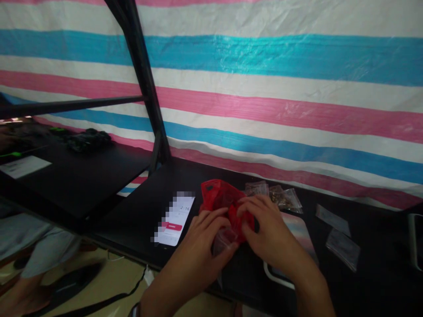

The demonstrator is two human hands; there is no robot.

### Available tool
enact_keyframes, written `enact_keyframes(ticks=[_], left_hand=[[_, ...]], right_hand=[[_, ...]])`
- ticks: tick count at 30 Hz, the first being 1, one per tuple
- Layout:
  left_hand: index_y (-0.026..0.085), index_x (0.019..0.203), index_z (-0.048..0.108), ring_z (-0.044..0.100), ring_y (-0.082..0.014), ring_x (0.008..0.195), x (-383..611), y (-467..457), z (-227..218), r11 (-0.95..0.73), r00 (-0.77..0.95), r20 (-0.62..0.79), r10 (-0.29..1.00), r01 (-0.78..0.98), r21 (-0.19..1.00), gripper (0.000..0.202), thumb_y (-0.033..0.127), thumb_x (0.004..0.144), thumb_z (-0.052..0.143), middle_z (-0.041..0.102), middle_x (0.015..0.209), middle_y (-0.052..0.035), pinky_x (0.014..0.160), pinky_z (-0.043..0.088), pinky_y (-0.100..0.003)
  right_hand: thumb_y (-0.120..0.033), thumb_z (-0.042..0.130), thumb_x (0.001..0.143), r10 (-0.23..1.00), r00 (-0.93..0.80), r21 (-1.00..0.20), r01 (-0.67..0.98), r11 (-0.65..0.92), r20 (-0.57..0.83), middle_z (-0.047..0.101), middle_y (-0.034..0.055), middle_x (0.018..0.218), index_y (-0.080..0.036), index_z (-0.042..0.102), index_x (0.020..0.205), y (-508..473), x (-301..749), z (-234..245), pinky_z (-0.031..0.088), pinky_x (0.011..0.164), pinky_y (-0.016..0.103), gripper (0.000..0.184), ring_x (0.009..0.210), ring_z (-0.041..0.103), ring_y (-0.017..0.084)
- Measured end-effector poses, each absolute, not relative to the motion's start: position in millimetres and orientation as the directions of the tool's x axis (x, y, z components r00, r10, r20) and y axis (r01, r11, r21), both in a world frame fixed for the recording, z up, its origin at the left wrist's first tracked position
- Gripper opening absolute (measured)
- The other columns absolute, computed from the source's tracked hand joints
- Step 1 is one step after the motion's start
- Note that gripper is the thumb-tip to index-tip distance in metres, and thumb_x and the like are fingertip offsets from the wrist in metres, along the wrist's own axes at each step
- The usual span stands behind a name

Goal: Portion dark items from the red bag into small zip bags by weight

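Note:
A crumpled red plastic bag [218, 191] lies on the black table between my hands, with its mouth partly spread. My right hand [264, 222] is closed, its fingers bunched on the red bag's right side. My left hand [206, 233] is curled at the bag's near left, thumb and fingers pinching a small clear plastic bag [224, 240]. What the red bag holds inside is hidden by my fingers and its folds. Just left of my left hand lies a lit phone [176, 220]. Under my right forearm is a shiny flat device with a pale rim [306, 235].
Small zip bags with tiny brownish pieces [286, 198] lie behind my right hand. Two flat clear bags [343, 248] rest farther right. A black metal post [145, 83] rises at the table's left, before a striped tarp [280, 57]. A person's leg [48, 251] shows at lower left.

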State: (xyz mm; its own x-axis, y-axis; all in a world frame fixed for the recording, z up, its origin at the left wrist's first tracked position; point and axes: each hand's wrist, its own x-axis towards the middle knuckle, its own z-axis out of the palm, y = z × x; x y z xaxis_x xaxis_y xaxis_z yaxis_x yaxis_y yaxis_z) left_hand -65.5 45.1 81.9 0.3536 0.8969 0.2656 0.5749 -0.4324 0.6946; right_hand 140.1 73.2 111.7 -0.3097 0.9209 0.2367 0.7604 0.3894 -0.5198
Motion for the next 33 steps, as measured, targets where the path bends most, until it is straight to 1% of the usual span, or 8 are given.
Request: enact_keyframes(ticks=[4,8,11,16,19,22,26,33], left_hand=[[0.027,0.115,0.069,0.069,-0.0268,0.114,-70.9,43.0,77.8,-0.228,0.414,-0.054,0.909,0.601,0.766,0.02,0.025,0.095,0.066,0.074,0.125,-0.0045,0.102,0.053,-0.043],[0.027,0.111,0.069,0.07,-0.0245,0.107,-71.2,37.5,84.9,-0.153,0.396,-0.101,0.913,0.559,0.815,0.018,0.028,0.094,0.067,0.075,0.116,-0.0019,0.096,0.052,-0.036],[0.027,0.109,0.071,0.07,-0.0232,0.103,-62.7,37.3,91.2,-0.124,0.411,-0.099,0.907,0.481,0.868,0.016,0.031,0.094,0.068,0.076,0.115,-0.0016,0.095,0.052,-0.035],[0.024,0.107,0.072,0.071,-0.0223,0.102,-56.8,46.5,89.5,-0.108,0.312,-0.008,0.95,0.351,0.93,0.015,0.031,0.093,0.069,0.077,0.11,-0.0034,0.091,0.054,-0.032],[0.026,0.106,0.073,0.072,-0.0215,0.097,-66.8,43.4,89.6,-0.082,0.353,-0.077,0.932,0.415,0.906,0.014,0.03,0.094,0.067,0.078,0.107,-0.0016,0.088,0.054,-0.031],[0.028,0.108,0.074,0.071,-0.0204,0.091,-76.4,33.8,92.0,-0.065,0.416,-0.167,0.894,0.49,0.869,0.016,0.031,0.094,0.067,0.078,0.104,0.001,0.083,0.053,-0.03],[0.031,0.115,0.071,0.072,-0.022,0.098,-71.4,24.5,93.6,-0.089,0.391,-0.152,0.908,0.534,0.841,0.021,0.032,0.095,0.067,0.077,0.113,0.0007,0.087,0.053,-0.031],[0.023,0.131,0.07,0.064,-0.0314,0.135,-35.8,17.8,101.8,-0.149,0.533,-0.285,0.796,0.63,0.762,0.038,0.026,0.094,0.066,0.07,0.143,-0.0106,0.118,0.048,-0.044]], right_hand=[[-0.005,0.062,0.076,0.919,-0.394,-0.544,0.773,0.327,-0.007,0.072,0.0079,0.135,-0.023,0.072,0.133,65.6,135.0,102.7,0.032,0.117,0.047,0.061,0.134,0.05,0.028],[-0.005,0.058,0.082,0.929,-0.369,-0.514,0.802,0.304,-0.025,0.077,0.0059,0.113,-0.025,0.081,0.106,64.9,134.4,108.2,0.034,0.113,0.047,0.039,0.12,0.058,0.027],[-0.003,0.056,0.082,0.924,-0.382,-0.568,0.76,0.316,0.003,0.078,0.0019,0.102,-0.026,0.077,0.086,61.5,137.6,119.5,0.038,0.109,0.043,0.032,0.11,0.064,0.023],[-0.011,0.06,0.087,0.942,-0.304,-0.565,0.806,0.174,-0.145,0.082,0.0031,0.096,-0.028,0.083,0.092,50.3,153.8,118.9,0.049,0.09,0.037,0.029,0.097,0.071,0.025],[-0.025,0.06,0.096,0.929,-0.283,-0.587,0.804,0.093,-0.239,0.083,0.0044,0.094,-0.029,0.085,0.098,47.2,165.2,116.6,0.051,0.076,0.034,0.025,0.088,0.075,0.026],[-0.031,0.063,0.096,0.961,-0.267,-0.649,0.744,0.159,-0.071,0.084,0.0051,0.109,-0.029,0.084,0.108,52.2,169.3,120.5,0.054,0.086,0.035,0.024,0.099,0.076,0.026],[-0.023,0.056,0.1,0.966,-0.097,-0.602,0.766,0.227,0.24,0.082,0.0085,0.113,-0.024,0.082,0.109,73.2,156.5,119.0,0.049,0.104,0.042,0.027,0.109,0.072,0.027],[0.0,0.051,0.093,0.973,-0.21,-0.568,0.792,0.225,0.094,0.074,0.0135,0.13,-0.016,0.075,0.115,105.5,140.8,77.1,0.047,0.106,0.038,0.036,0.117,0.067,0.024]])
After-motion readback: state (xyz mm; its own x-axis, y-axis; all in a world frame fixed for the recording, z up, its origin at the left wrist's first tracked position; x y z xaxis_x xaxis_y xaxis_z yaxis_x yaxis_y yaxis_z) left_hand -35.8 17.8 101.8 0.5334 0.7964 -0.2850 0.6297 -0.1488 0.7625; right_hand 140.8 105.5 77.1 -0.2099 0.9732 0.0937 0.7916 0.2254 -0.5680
